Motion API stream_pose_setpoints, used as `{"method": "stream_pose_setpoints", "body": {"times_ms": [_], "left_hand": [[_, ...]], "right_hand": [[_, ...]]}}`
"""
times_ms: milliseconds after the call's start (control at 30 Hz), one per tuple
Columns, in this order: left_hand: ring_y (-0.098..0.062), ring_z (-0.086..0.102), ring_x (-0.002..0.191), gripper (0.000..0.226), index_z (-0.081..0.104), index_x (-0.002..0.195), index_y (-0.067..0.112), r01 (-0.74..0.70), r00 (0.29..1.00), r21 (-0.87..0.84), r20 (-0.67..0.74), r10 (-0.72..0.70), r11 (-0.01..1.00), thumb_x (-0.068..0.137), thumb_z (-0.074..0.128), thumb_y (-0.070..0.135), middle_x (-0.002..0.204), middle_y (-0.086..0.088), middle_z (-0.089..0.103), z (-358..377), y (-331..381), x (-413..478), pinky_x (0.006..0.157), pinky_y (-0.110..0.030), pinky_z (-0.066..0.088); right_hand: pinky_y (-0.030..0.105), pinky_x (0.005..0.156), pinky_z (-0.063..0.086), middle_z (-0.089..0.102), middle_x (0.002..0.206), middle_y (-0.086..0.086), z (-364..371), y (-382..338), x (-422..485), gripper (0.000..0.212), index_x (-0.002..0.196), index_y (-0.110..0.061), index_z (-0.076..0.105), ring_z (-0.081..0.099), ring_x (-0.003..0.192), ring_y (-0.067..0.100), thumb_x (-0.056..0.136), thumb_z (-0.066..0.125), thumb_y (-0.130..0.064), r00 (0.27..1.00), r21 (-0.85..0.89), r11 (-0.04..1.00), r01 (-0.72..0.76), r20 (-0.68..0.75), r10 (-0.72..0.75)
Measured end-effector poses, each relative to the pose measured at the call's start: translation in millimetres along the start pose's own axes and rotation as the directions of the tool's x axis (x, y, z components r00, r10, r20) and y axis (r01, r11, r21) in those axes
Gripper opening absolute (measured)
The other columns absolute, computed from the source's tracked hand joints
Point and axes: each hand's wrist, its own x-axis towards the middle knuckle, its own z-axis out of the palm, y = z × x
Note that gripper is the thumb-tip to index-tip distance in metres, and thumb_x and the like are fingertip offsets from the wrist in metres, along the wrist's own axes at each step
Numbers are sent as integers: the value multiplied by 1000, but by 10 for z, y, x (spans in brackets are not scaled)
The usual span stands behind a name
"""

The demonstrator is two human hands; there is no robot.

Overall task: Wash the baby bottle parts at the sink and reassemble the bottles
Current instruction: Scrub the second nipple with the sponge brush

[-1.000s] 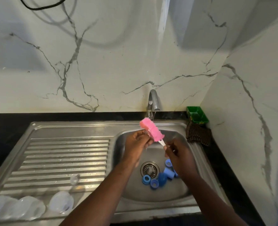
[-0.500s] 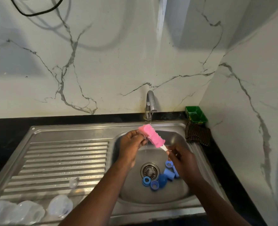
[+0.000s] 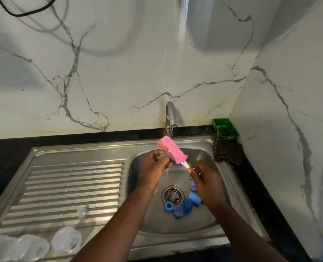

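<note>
Clear part [image 3: 163,154] (teat, maybe) mostly hidden

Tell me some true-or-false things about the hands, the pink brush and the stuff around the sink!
1. The right hand holds the pink sponge brush by its white handle. True.
2. The blue parts lie on the drainboard. False: they lie in the basin, beside the drain.
3. The clear bottles are in the basin. False: they are on the drainboard, at its near left end.
4. The green tub sits in the back right corner, behind the sink. True.
5. The left hand holds a small clear part beside the sponge. True.
</note>
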Motion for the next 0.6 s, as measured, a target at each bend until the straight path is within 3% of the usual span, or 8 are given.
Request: {"method": "stream_pose_setpoints", "body": {"times_ms": [67, 233, 400, 600], "left_hand": [[-24, 74, 86, 4, 70, 93, 4, 33, 999, -79, 3, -32, 996, 91, 66, 4, 85, -10, 76, -36, -11, 19, 91, -43, 58], [-27, 71, 90, 15, 66, 105, -3, 145, 984, -94, 119, -134, 985, 91, 66, 3, 97, -20, 74, 90, -146, -78, 93, -43, 58], [-24, 73, 100, 18, 68, 110, -2, 175, 984, -244, 82, -159, 954, 94, 63, 4, 103, -16, 76, 47, -107, 3, 95, -40, 56], [-25, 69, 99, 20, 68, 113, -2, 234, 958, -206, 217, -189, 950, 98, 59, 9, 111, -23, 72, 107, -110, -57, 94, -37, 57]], "right_hand": [[5, 56, 38, 59, 62, -16, -37, 42, -45, 19, 87, -26, 60, 59, 65, -7, 93, 65, -8, 1000, -4, 1000, -17, 11, 17], [10, 54, 41, 61, 66, -15, 9, -2, 61, 19, 88, -32, 58, 60, 63, 1, 95, 63, -15, 999, 14, 1000, -7, 41, 7], [7, 57, 40, 61, 66, -15, -72, 71, 14, 15, 91, -27, 61, 61, 66, -1, 95, 62, -12, 997, 61, 997, -53, 67, 49], [15, 58, 45, 65, 69, -15, -20, 21, 41, 10, 93, -23, 64, 61, 62, 3, 95, 62, -13, 994, 131, 990, -61, 97, 49]]}}
